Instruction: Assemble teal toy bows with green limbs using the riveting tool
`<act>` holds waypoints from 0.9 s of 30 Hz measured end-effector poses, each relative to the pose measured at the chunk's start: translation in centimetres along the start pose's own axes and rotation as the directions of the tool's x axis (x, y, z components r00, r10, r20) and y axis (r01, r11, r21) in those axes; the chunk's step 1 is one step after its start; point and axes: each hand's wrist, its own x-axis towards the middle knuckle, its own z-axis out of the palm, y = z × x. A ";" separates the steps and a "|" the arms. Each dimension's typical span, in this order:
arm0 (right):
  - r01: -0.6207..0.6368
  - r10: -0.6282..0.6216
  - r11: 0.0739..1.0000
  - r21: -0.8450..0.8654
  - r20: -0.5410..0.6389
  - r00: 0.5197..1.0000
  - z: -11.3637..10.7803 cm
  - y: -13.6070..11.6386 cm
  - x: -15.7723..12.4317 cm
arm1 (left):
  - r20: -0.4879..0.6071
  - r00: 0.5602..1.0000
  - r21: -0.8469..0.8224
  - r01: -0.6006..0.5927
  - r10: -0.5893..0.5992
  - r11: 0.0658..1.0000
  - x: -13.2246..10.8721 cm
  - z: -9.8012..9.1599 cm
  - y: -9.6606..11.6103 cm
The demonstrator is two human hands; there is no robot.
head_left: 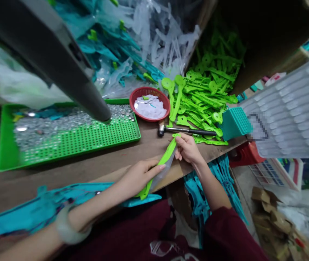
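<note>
A long bright green plastic part [167, 153] with a translucent whitish strip [160, 176] along its side slants over the table's front edge. My left hand [140, 174] is closed round its lower half, the thumb lying along it. Up at the round end, the fingers of my right hand [186, 148] pinch the same part; what else they may hold is hidden. Just beyond the right hand lies a hammer [188, 130] with a black grip. Similar green plastic pieces [198, 105] are heaped behind the hammer.
A green perforated tray [89, 143] of small metal pieces stands left, under a dark machine arm [89, 94]. A red basket [149, 119] holds white pieces. Blue parts [75, 195] lie along the front edge. A teal basket [237, 123] and stacked translucent pieces [293, 108] are right.
</note>
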 end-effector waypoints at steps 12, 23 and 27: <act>-0.056 0.043 0.995 -0.081 -0.157 0.987 0.9 0.4 -0.9 | -0.004 1.000 0.073 -0.030 0.031 0.997 0.5 0.1 -1.2; -0.243 0.236 0.963 -0.115 -0.071 0.969 2.8 0.9 -3.0 | -0.004 0.996 -0.013 -0.087 0.087 0.996 -0.2 -1.2 -1.5; -0.202 0.193 0.973 -0.110 -0.087 0.977 3.0 1.5 -3.3 | 0.030 0.994 0.018 -0.102 0.102 0.995 -0.5 -1.4 -1.7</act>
